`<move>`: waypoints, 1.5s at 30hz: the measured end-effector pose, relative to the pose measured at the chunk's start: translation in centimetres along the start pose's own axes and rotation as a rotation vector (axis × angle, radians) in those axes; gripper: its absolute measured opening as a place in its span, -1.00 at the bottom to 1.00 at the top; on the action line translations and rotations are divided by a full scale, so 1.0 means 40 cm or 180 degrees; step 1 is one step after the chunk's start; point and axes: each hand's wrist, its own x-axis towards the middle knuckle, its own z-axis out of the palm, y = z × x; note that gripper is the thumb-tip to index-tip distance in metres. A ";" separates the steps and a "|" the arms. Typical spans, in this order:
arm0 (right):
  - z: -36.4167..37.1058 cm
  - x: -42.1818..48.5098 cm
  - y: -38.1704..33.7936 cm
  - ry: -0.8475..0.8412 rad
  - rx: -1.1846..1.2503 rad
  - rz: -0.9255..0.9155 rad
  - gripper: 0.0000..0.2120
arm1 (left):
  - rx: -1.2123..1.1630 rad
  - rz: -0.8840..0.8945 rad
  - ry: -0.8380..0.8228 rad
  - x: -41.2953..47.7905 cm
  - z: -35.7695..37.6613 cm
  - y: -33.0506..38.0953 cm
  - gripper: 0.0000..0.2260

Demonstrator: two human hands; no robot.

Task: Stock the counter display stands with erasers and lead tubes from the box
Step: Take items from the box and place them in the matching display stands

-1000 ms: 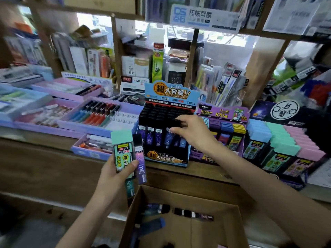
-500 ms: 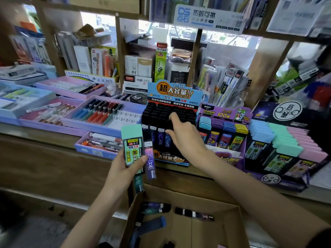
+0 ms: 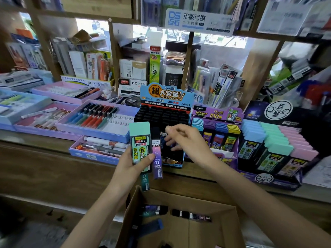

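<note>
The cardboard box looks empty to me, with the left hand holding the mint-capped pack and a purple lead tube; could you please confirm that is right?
Not quite: the cardboard box is not empty. The head view shows several dark lead tubes lying on its bottom. The rest is right: the left hand holds the mint-capped pack and a purple lead tube.

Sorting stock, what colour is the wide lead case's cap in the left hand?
Wide lead case cap: mint green, head view.

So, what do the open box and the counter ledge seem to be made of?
Box: brown cardboard, matte, with creased flaps and raw edges. Counter ledge: looks like wood, dark brown with grain streaks and a dull sheen; could be laminate.
</note>
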 end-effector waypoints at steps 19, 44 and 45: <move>-0.052 0.019 0.011 0.0909 -0.0765 -0.0384 -0.89 | -0.0019 -0.0070 0.0298 -0.003 -0.036 -0.022 -0.81; -0.004 -0.046 -0.005 0.0420 -0.0890 -0.0330 -0.76 | 0.0075 -0.0042 -0.0270 -0.026 0.040 -0.009 -0.67; -0.005 -0.048 -0.011 0.0269 -0.0631 -0.0253 -0.75 | 0.0141 -0.0034 -0.0325 -0.025 0.049 -0.007 -0.66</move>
